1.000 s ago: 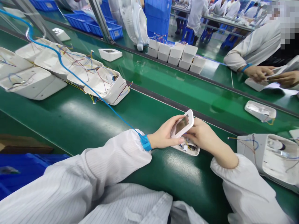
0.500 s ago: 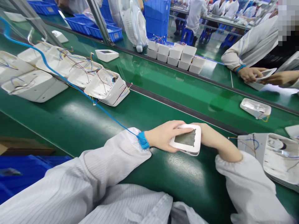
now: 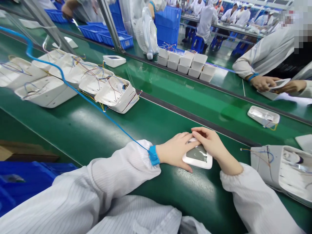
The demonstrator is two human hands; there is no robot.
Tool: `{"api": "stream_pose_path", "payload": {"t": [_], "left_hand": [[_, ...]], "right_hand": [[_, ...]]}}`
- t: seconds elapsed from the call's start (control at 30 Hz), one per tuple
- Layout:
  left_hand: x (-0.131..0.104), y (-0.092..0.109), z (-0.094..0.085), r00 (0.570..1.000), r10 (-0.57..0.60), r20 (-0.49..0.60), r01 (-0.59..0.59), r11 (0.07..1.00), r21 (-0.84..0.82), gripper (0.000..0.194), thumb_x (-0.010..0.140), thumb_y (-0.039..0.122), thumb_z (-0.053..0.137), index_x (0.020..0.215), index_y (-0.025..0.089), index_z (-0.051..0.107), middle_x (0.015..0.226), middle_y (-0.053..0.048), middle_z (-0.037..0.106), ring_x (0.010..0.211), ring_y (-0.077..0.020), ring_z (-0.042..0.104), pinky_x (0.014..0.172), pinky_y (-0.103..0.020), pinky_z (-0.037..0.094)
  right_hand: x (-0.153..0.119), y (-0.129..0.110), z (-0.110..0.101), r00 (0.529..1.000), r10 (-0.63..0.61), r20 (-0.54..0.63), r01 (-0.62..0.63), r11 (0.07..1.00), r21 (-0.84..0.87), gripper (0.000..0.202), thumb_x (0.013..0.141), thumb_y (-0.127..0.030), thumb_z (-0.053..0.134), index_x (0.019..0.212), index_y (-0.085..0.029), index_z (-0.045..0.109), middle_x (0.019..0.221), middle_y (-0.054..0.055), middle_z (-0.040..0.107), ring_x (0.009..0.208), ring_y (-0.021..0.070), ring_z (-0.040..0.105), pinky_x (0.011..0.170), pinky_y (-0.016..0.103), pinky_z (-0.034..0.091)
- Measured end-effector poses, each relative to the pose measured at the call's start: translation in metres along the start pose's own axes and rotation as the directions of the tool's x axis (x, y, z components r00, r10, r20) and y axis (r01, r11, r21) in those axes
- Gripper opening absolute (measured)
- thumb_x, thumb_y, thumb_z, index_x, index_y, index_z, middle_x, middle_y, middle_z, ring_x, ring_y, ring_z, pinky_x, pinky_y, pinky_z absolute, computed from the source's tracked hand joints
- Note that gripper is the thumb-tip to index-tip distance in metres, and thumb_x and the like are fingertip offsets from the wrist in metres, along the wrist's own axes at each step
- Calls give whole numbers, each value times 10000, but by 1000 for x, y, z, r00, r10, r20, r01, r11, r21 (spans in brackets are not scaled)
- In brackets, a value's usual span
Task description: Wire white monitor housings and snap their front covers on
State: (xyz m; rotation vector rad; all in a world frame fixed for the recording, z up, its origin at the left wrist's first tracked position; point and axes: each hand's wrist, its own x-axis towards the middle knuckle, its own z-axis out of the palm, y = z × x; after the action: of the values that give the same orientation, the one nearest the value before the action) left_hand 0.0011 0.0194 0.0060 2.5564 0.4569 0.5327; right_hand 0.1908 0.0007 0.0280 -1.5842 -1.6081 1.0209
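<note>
A white device with a grey screen (image 3: 198,153) lies on the green table in front of me. My left hand (image 3: 175,150), with a blue wrist strap, rests on its left side, fingers spread over the upper part and thumb near the lower edge. From the right, my right hand (image 3: 211,143) curves over the top edge, its fingers bent and meeting the left fingertips. The fingers cover the device's upper end. Whether the right fingers grip anything there is hard to see.
Open white housings with wires (image 3: 114,94) stand at the left, another housing (image 3: 294,169) at the right. Beyond a dark rail, the green belt (image 3: 185,94) carries a small white shell (image 3: 263,116). A blue cord (image 3: 109,118) crosses from my wrist. A person works across at the right.
The device has gone from tilted between my hands to flat on the table. My left hand's fingers have spread over it, and my right hand has moved from its right side to its top.
</note>
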Motion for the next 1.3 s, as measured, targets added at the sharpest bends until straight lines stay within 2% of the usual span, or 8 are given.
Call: {"api": "stream_pose_path", "payload": {"t": [0.17, 0.27, 0.37, 0.47, 0.57, 0.73, 0.9, 1.3], "left_hand": [[0, 5, 5, 998, -53, -42, 53, 999, -9, 979, 599, 489, 803, 1421, 164, 383, 1373, -198, 479, 1215, -367, 485, 1053, -520, 385], [-1, 1, 5, 985, -98, -139, 99, 995, -2, 933, 622, 483, 780, 1406, 154, 395, 1293, -171, 528, 1127, -331, 531, 1022, -499, 423], [-2, -4, 3, 952, -112, -285, 139, 987, 76, 884, 671, 470, 755, 1417, 172, 388, 1364, -184, 477, 1233, -367, 468, 1071, -554, 371], [-2, -7, -2, 943, -68, -327, 98, 992, 74, 863, 705, 528, 743, 1409, 156, 410, 1378, -200, 482, 1270, -379, 448, 1098, -574, 345], [0, -9, -10, 922, -161, -352, 105, 979, -174, 742, 799, 532, 669, 1398, 168, 426, 1304, -166, 578, 1194, -314, 548, 1045, -507, 434], [0, -17, -15, 880, -407, -245, 233, 819, -524, 480, 913, 467, 546, 1294, 178, 577, 1222, -96, 693, 1058, -238, 674, 930, -382, 533], [-1, -10, -14, 854, -411, -319, 257, 866, -429, 423, 917, 430, 553, 1258, 195, 641, 1223, -55, 714, 1104, -232, 683, 986, -340, 517], [-3, -3, -12, 892, -280, -354, 207, 951, -231, 433, 942, 409, 508, 1277, 161, 624, 1159, -76, 739, 980, -215, 725, 875, -318, 557]], "right_hand": [[-5, -4, -6, 963, -153, -224, 120, 981, -155, 299, 876, -459, 598, 1013, -217, 707, 1106, 87, 721, 1048, 249, 656, 918, 420, 506], [-4, -1, -5, 920, -214, -329, 150, 967, -208, 416, 887, -504, 576, 1181, -217, 642, 1311, 119, 621, 1207, 268, 573, 983, 445, 471], [0, 6, -4, 963, -52, -263, 11, 988, -153, 588, 892, -590, 531, 1337, -207, 533, 1334, 145, 601, 1115, 274, 623, 941, 463, 489], [4, 12, -6, 985, 41, -167, -64, 989, -133, 582, 897, -644, 475, 1266, -207, 587, 1157, 116, 695, 974, 269, 663, 881, 457, 504], [3, 13, -9, 979, -68, -191, 46, 992, -118, 576, 872, -643, 520, 1227, -196, 602, 1128, 107, 707, 986, 267, 663, 869, 421, 510], [-3, 10, -10, 943, -268, -195, 249, 961, -121, 532, 882, -588, 548, 1248, -203, 581, 1160, 100, 706, 1022, 250, 669, 876, 378, 520], [-5, 6, -7, 929, -295, -224, 251, 946, -205, 519, 887, -564, 539, 1265, -211, 587, 1200, 89, 704, 1054, 258, 670, 909, 402, 521], [-10, -2, 0, 889, -317, -331, 192, 913, -360, 407, 878, -531, 518, 1008, -190, 697, 1012, 81, 751, 918, 249, 697, 841, 384, 534]]}}
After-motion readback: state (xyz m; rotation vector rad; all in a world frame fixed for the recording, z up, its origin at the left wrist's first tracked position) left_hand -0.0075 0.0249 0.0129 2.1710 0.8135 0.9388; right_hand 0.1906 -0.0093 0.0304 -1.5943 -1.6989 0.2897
